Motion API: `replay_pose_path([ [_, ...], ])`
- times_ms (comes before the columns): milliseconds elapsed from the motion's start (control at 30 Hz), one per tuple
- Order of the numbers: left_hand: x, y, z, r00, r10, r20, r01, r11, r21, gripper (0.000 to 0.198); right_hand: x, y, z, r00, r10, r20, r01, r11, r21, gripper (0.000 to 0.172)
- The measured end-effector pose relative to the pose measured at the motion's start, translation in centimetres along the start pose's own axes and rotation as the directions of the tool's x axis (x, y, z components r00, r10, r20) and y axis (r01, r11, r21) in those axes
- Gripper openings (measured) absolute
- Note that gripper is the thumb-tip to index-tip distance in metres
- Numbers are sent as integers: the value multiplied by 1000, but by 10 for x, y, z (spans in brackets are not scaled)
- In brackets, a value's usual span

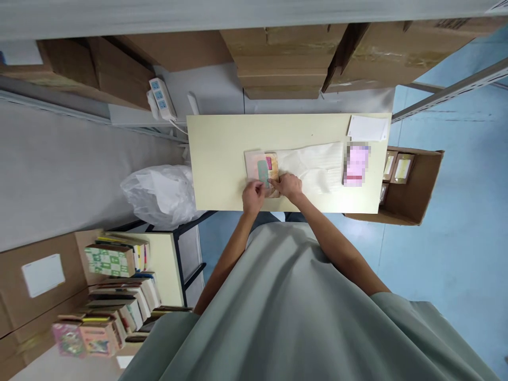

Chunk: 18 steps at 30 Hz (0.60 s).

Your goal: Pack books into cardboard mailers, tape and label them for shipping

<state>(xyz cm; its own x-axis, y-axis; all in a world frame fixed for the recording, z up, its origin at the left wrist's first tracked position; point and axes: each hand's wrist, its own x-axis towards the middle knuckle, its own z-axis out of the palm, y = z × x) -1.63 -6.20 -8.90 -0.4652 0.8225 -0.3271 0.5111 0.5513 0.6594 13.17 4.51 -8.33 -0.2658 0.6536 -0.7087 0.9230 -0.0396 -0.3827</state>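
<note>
A small book (pixel 273 162) with a colourful cover lies near the middle of the pale table. Its left part is covered by a translucent whitish sheet (pixel 254 160), through which a teal patch shows. At the lower edge of that sheet, my left hand (pixel 253 197) is closed, its thumb and fingertips pinching the sheet. My right hand (pixel 289 185) rests on the book's right side, fingers curled and the thumb and index finger against the cover. Stretching rightward from the book is a white, ribbed wrapping sheet (pixel 317 164), partly under my right hand.
On the table (pixel 222 132), a blurred pink item (pixel 357 165) and white papers (pixel 368 128) lie at the right. An open carton (pixel 424 185) stands beyond. A plastic bag (pixel 159 193) and a carton of books (pixel 119 296) are at left. Boxes (pixel 283 58) line the back, beside a power strip (pixel 162 99).
</note>
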Motion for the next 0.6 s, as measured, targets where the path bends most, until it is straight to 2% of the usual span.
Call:
replay_pose_path([
  [67, 5, -5, -3, 985, -106, -138, 107, 994, 3, 24, 3, 0, -2, 1000, 0, 25, -1, 999, 43, 59],
  [100, 8, -7, -5, 972, -163, -171, 167, 986, 8, 33, 4, 0, -2, 999, -7, 31, 6, 998, 59, 57],
  [167, 14, -10, -7, 939, -299, -168, 304, 953, 3, 49, 5, 1, -3, 999, -15, 40, 12, 997, 71, 54],
  [233, 19, -10, -10, 909, -399, -118, 401, 916, -12, 53, 6, 1, -3, 999, -9, 51, 6, 998, 67, 51],
  [300, 20, -7, -12, 924, -374, -76, 374, 927, -19, 45, 6, 1, -2, 998, -3, 67, -1, 998, 62, 50],
  [400, 8, 4, -12, 969, -235, -81, 235, 972, -13, 34, 4, 1, -1, 999, -6, 50, 5, 1000, 25, 53],
  [533, -22, 22, -10, 993, -109, -50, 109, 994, -4, 60, -3, 3, 0, 998, -25, -54, 22, 999, -49, 55],
  [600, -36, 32, -9, 999, -40, -35, 41, 999, 10, 68, -6, 5, 0, 994, -74, -86, 73, 997, -17, 46],
])
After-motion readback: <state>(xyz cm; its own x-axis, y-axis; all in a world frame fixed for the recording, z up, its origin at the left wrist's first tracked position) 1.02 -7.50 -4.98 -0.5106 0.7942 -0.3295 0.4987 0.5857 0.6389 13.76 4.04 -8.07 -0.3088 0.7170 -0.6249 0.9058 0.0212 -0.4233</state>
